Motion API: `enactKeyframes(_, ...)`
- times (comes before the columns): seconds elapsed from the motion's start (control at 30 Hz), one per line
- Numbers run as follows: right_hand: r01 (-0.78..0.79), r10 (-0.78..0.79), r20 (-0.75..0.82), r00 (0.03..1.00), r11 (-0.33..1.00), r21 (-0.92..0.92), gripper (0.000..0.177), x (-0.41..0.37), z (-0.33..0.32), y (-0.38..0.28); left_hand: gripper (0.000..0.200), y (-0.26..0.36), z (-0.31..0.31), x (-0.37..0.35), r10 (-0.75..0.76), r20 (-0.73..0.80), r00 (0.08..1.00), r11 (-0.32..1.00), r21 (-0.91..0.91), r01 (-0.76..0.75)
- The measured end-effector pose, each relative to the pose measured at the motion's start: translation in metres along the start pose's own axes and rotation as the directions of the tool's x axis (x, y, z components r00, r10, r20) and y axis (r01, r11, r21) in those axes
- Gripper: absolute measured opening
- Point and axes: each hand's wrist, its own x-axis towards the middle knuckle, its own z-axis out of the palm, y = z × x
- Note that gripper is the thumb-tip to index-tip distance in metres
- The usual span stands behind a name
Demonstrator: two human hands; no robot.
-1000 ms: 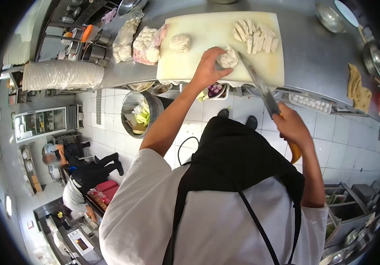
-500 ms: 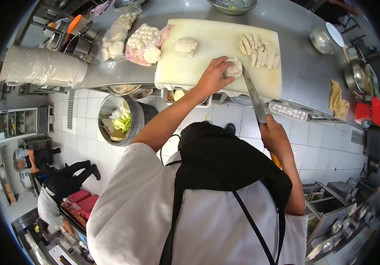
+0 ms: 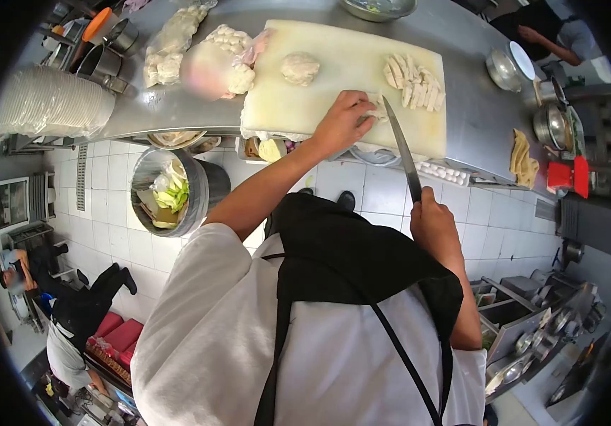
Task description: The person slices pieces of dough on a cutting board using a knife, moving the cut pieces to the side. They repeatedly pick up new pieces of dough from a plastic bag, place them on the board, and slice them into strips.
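1. White piece point(image 3: 378, 109): on board point(image 3: 348, 57), right of centre, nearer the near edge than the far one.
2. Left hand point(image 3: 344, 124): grasping the piece, fingers bent over its left side, thumb toward the near edge.
3. Knife point(image 3: 401, 145): tip just beside the piece, on its right; blade slanting across the near edge toward the body.
4. Right hand point(image 3: 433, 220): clenched around the knife handle, beyond the near edge.
5. Edges: near side of board along the near side of table point(image 3: 474, 106); right side well in from the table's right end.
6. Room: board surface showing between lump point(image 3: 300, 69), upper left, and strips point(image 3: 414, 84), upper right; table surface showing right of the board.
7. In the way, left: pink bag point(image 3: 214, 65) against the board's left edge, clear bag point(image 3: 177, 42) just beyond.
8. Farther: bowl point(image 3: 378, 8) past the far edge; metal bowl point(image 3: 503, 71) and cloth point(image 3: 523, 160) to the right.
9. Floor, left: bin point(image 3: 160, 192) near the table.
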Motion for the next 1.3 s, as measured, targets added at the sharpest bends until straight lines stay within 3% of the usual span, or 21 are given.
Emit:
enactKeyframes(0.23,0.013,-0.013,0.007,1.000,1.000,0.008,0.019,0.047,0.038,0.003,0.021,0.000,-0.002,0.003,0.024,0.013,1.000,0.999,0.030,-0.025)
enactKeyframes(0.37,0.126,-0.127,-0.060,0.990,0.992,-0.021,0.021,0.084,0.035,0.003,0.022,-0.002,0.000,-0.001,0.021,-0.013,1.000,1.000,0.002,-0.021)
enactKeyframes(0.7,-0.001,0.001,-0.021,1.000,1.000,-0.011,0.021,0.024,0.001,-0.024,0.021,-0.003,-0.002,-0.001,-0.011,-0.072,0.997,0.999,-0.035,0.008)
enactKeyframes(0.97,-0.017,0.016,0.065,0.998,1.000,0.023,0.021,0.059,0.035,-0.008,0.018,-0.005,0.001,-0.004,-0.023,-0.052,0.998,0.998,-0.060,0.020)
enactKeyframes(1.07,0.034,-0.034,-0.019,0.999,0.999,-0.001,0.022,0.085,0.046,-0.012,0.018,-0.009,-0.002,0.004,-0.023,-0.046,0.999,0.999,-0.037,0.021)
enactKeyframes(1.1,0.012,-0.013,0.028,1.000,0.999,0.048,0.021,0.091,0.042,-0.011,0.019,-0.008,-0.002,0.002,-0.026,-0.043,0.999,0.999,-0.043,0.024)
enactKeyframes(1.2,0.101,-0.104,-0.090,0.991,0.994,-0.040,0.020,0.085,0.027,-0.014,0.022,-0.006,-0.002,-0.001,-0.039,-0.074,0.997,0.998,-0.061,0.034)
enactKeyframes(1.3,0.062,-0.063,-0.068,0.996,0.998,-0.021,0.020,0.065,0.005,-0.028,0.023,-0.004,-0.003,-0.004,-0.065,-0.093,0.994,0.997,-0.058,0.060)
